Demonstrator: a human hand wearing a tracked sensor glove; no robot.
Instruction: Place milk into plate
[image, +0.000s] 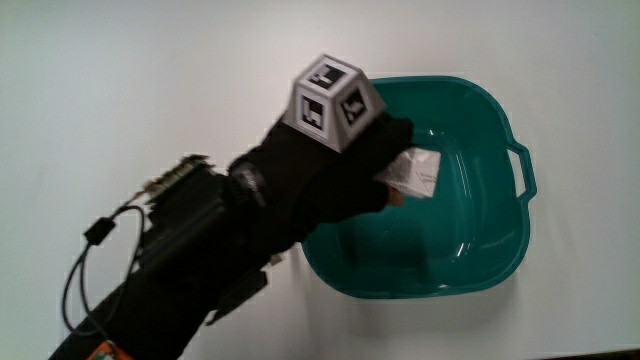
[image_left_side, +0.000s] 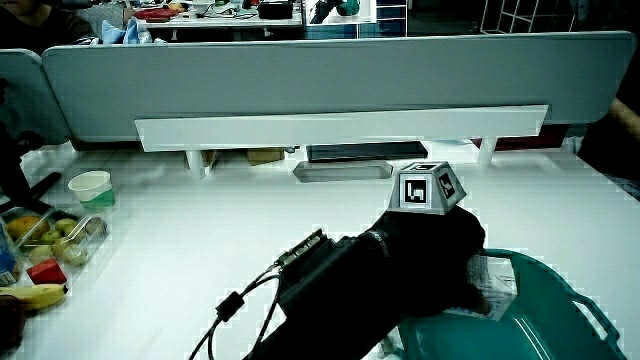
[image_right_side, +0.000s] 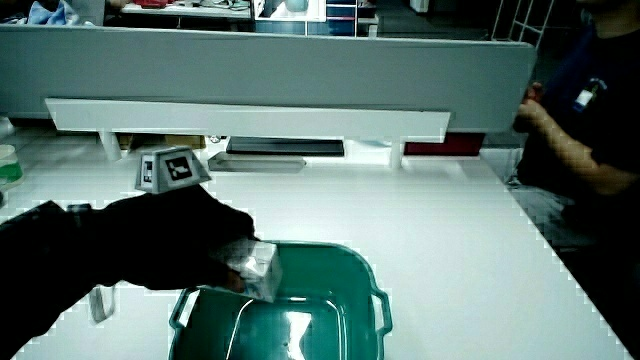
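Note:
A small white milk carton is held in the fingers of the black-gloved hand, which is shut on it. The hand and carton are over the teal basin that serves as the plate, just inside its rim. A patterned cube sits on the back of the hand. In both side views the milk carton pokes out from the hand's fingertips, slightly above the inside of the basin. The glove hides part of the carton.
In a side view a white cup, a clear box of fruit, a red item and a banana lie near the table's edge. A low grey partition bounds the table. A black cable hangs off the forearm.

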